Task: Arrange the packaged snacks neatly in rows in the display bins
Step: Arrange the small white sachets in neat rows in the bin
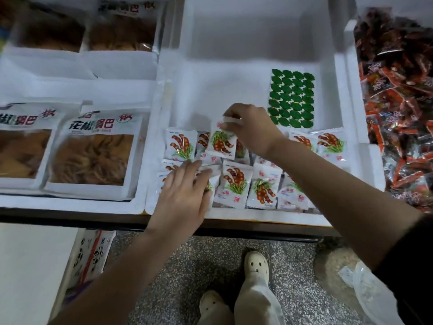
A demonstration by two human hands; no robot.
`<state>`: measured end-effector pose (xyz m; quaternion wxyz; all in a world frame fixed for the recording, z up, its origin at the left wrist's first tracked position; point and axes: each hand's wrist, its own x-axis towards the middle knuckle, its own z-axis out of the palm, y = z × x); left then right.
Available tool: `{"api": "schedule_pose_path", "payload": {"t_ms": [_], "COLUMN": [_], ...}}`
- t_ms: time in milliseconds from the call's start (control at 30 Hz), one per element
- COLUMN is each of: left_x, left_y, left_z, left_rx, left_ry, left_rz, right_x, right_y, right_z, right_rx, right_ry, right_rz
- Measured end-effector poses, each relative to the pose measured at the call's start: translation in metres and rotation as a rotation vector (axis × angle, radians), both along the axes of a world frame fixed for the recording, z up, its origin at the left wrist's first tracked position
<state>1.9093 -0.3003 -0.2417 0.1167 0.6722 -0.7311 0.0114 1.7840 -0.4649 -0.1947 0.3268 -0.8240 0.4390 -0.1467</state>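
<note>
1. Head view: a small white snack packet printed with brown pods and green leaves (221, 144) is pinched at its far edge by the right hand (251, 127). It is held face up, with its long axis running away from the person at a slight tilt and its leaf end farthest.
2. The left hand (185, 191) is laid on the matching packets (236, 181) nearer the person, with fingers straight and spread and nothing gripped.
3. These packets lie under and between the hands in the near part of a white foam bin (257, 218). Most are set lengthwise near-to-far, and some overlap.
4. Beyond the right hand, a green sheet of leaf-shaped pieces (291, 98) lies flat on the bin floor.
5. Large white bags of brown snacks (93, 151) are seen left of the left hand, and a heap of red-wrapped snacks (398, 113) right of the right arm.
</note>
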Motion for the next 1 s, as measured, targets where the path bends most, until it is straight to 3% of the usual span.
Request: {"api": "schedule_pose_path", "payload": {"t_ms": [100, 300, 500, 633, 800, 1000], "left_x": [0.001, 0.001, 0.001, -0.001, -0.022, -0.090], "left_y": [0.000, -0.005, -0.012, -0.017, -0.031, -0.041], "left_z": [-0.002, -0.003, -0.003, -0.001, 0.014, 0.018], "left_rx": [0.001, 0.022, 0.015, -0.030, -0.053, -0.022], "left_ry": [0.005, -0.013, -0.065, -0.105, -0.136, -0.021], "left_rz": [0.017, 0.030, 0.020, 0.023, 0.011, -0.211], "right_x": [0.019, 0.027, 0.020, 0.002, -0.085, -0.181], "right_y": [-0.004, 0.000, 0.010, 0.016, 0.033, 0.056], "right_z": [-0.013, -0.018, -0.017, -0.012, 0.006, 0.008], "right_rx": [0.038, 0.068, -0.319, -0.434, -0.320, -0.035], "right_ry": [0.109, 0.099, 0.254, 0.136, -0.002, 0.459], "right_rz": [0.079, 0.069, 0.092, 0.107, -0.105, -0.141]}}
